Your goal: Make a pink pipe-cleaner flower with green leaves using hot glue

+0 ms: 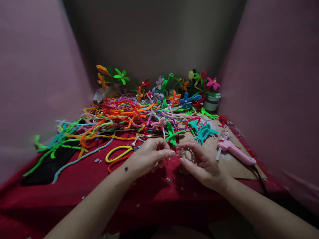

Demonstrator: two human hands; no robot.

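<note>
My left hand [152, 154] is closed in a pinch on the stem of a pale pink pipe-cleaner flower [161, 124], whose petals stand above the fingers. My right hand [203, 164] curves its thumb and fingers round a flat, pale round spool [188, 154] with cut-outs near its rim. The two hands are close together, fingertips slightly apart, over the red cloth. Just beyond them lie bright green pipe-cleaner pieces [171, 134]. Scissors [119, 154] with yellow and orange handles rest beside my left hand, their blades partly hidden.
A heap of colourful pipe cleaners [124, 113] spreads behind the hands. A pink glue gun [235, 151] lies on a brown board [245, 169] at the right. Finished flowers and a small white pot [211, 102] stand at the back. A black flat item [47, 169] lies left.
</note>
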